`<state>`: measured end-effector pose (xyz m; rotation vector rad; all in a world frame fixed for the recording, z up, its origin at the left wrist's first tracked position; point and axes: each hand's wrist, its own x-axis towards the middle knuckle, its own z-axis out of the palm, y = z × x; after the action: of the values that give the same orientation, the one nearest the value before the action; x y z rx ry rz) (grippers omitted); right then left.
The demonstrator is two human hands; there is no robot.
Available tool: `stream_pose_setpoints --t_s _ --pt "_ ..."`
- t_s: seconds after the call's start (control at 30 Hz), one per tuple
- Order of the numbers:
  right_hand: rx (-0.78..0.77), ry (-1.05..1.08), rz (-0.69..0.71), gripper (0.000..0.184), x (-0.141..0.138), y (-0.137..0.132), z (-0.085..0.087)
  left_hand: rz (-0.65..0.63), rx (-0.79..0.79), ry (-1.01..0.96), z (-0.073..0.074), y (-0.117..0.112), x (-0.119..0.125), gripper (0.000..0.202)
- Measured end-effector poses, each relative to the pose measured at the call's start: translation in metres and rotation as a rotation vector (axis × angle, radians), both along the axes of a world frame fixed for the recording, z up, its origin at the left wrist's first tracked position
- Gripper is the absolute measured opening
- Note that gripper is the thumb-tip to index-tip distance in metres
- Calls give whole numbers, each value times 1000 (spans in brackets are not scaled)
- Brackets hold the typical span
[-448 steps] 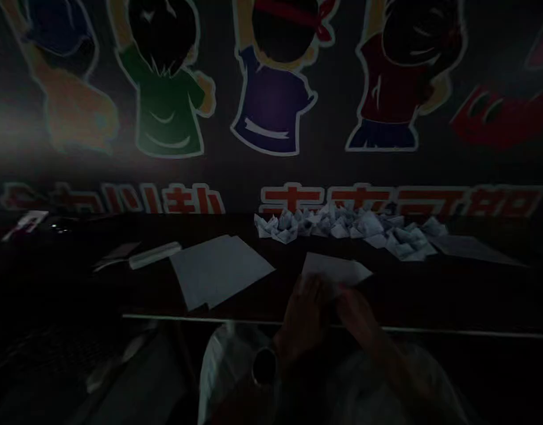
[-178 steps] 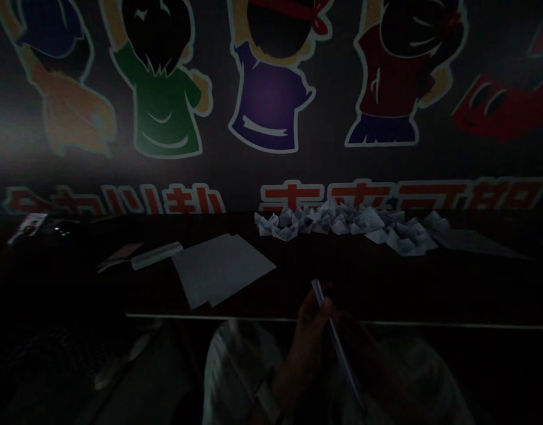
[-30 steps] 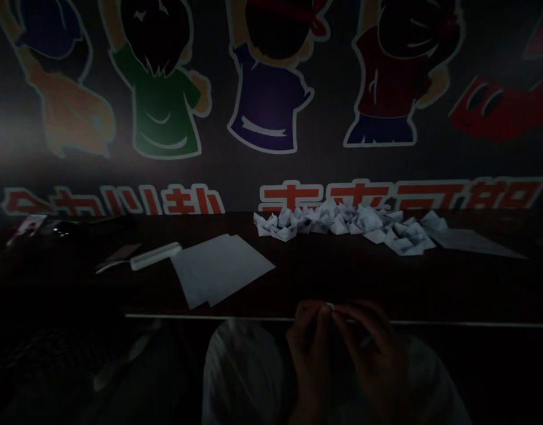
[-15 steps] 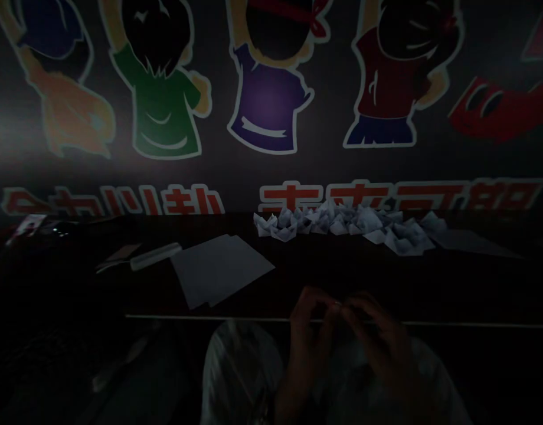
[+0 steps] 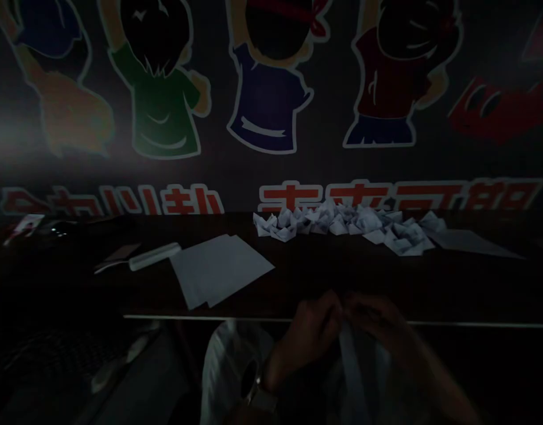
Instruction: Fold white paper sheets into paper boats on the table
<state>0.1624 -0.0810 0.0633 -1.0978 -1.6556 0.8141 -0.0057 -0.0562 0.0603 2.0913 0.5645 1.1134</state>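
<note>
My left hand [image 5: 309, 337] and right hand [image 5: 375, 317] form a clenched grip on a pale paper strip [image 5: 352, 369] hanging below the grip, beside the tabletop edge [image 5: 236, 317]; paper boats [image 5: 337, 224] lie well ahead.

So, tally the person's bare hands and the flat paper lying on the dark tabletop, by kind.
Bare hands: 2 (left hand, right hand)
Flat paper: 2 (rectangular white paper stack, flat pale paper sheet)
Total: 4
</note>
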Motion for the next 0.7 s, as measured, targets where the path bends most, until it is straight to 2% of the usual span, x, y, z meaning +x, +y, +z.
stream_pose_setpoints --t_s 0.07,0.17,0.23,0.3,0.4,0.43,0.53,0.63,0.7 --pt "59 -29 -158 22 6 0 2 130 -45 -160 -6 9 2 22" --pt "139 70 -328 34 25 2 -3 405 -110 -495 -12 28 -2 26" --pt "190 223 -297 47 39 6 -13 516 -180 -685 -13 40 -8 32" --pt "208 289 -258 60 47 12 -27 570 -253 -842 -14 49 -14 35" --pt "154 419 -95 58 36 20 -50 625 -310 -1012 -20 50 -18 36" --pt "133 457 -51 55 26 21 -57 647 -327 -1051 -23 48 -18 35" --pt "86 567 -64 47 -8 19 -71 725 -390 -1105 -36 35 -13 34" --pt "69 698 -153 22 -26 13 -73 753 -404 -1023 -58 17 -8 30" --pt "100 733 -215 15 -26 9 -69 788 -365 -938 -76 2 -8 25"
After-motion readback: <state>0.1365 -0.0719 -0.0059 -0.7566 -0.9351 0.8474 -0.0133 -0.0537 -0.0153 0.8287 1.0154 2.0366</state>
